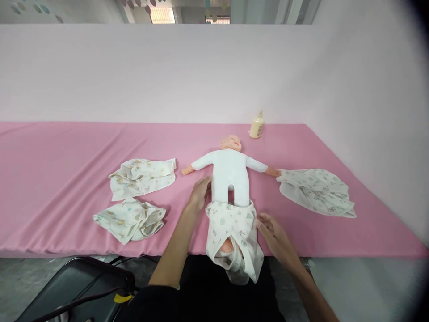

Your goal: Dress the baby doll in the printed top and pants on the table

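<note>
Head view: one doll, lower legs inside printed trousers, between two hands

One baby doll (230, 172) in a white bodysuit lies on the pink-covered table (67, 156). Its long axis runs from the wearer toward the far wall (150, 76), head at the far end, legs toward the wearer. Both arms extend sideways.

One pair of printed trousers (221, 223) encloses the lower legs; its lower part overhangs the near table edge. One foot (227, 246) shows through a gap.

The left hand (200, 193) is just beside the doll's left-side thigh as viewed; its fingertips are partly hidden, so grip cannot be determined. The right hand (273, 232) is at the right side of the trousers, fingers loosely curved and unclosed.

Three printed cloths are present: two at left (144, 176) (129, 219), one at right (315, 192), meeting the doll's hand. One pump bottle (256, 127) stands beyond.
</note>
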Available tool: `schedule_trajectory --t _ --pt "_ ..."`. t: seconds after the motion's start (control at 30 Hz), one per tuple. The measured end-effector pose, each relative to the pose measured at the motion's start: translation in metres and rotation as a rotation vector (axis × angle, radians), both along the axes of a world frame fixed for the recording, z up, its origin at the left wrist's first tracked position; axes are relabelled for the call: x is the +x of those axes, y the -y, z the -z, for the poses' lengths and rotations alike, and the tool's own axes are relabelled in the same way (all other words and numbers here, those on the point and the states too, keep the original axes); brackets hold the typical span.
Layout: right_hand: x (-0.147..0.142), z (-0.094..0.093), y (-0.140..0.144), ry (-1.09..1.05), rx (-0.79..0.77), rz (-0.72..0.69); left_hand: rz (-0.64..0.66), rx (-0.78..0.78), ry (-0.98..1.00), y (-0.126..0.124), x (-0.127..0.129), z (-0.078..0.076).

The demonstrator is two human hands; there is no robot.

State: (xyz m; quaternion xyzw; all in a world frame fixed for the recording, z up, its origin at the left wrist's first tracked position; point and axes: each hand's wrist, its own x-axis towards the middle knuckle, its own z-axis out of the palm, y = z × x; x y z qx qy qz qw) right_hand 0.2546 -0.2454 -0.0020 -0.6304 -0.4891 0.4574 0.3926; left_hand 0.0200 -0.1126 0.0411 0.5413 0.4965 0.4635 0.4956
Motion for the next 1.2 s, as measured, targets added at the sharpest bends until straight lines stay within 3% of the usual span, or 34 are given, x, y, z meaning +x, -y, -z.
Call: schedule_trajectory --t 0.1,0.23,0.43,0.57,0.63,0.73,0.83,0.93,1.03,1.2 --pt "-0.007 -0.006 -0.025 -0.159 -0.049 -0.040 -0.031 -0.188 0.039 0.033 -0.012 0.019" --pt "-0.011 -0.014 -0.031 -0.254 -0.134 -0.125 0.069 -0.198 -0.060 0.081 -0.019 0.026" --pt "-0.009 -0.008 -0.002 -0.099 -0.143 -0.116 0.035 -0.048 -0.310 0.123 -0.027 0.024" --pt "-0.009 -0.001 0.029 0.094 0.048 -0.104 -0.047 0.080 -0.446 0.156 -0.030 0.041" --pt "-0.012 0.000 0.045 0.099 0.116 -0.057 -0.061 0.099 -0.392 0.171 -0.029 0.052" --pt "-0.021 0.003 0.065 -0.063 0.117 0.044 -0.092 0.120 -0.191 0.187 -0.021 0.061" --pt "-0.033 0.008 0.080 -0.332 0.075 0.166 -0.161 0.090 -0.009 0.201 -0.011 0.063" --pt "-0.043 0.015 0.091 -0.531 0.045 0.260 -0.237 -0.016 0.041 0.215 -0.003 0.063" --pt "-0.046 0.023 0.100 -0.492 0.072 0.307 -0.311 -0.069 0.057 0.224 0.002 0.064" --pt "-0.044 0.029 0.115 -0.220 0.141 0.268 -0.358 -0.060 0.066 0.229 0.002 0.069"
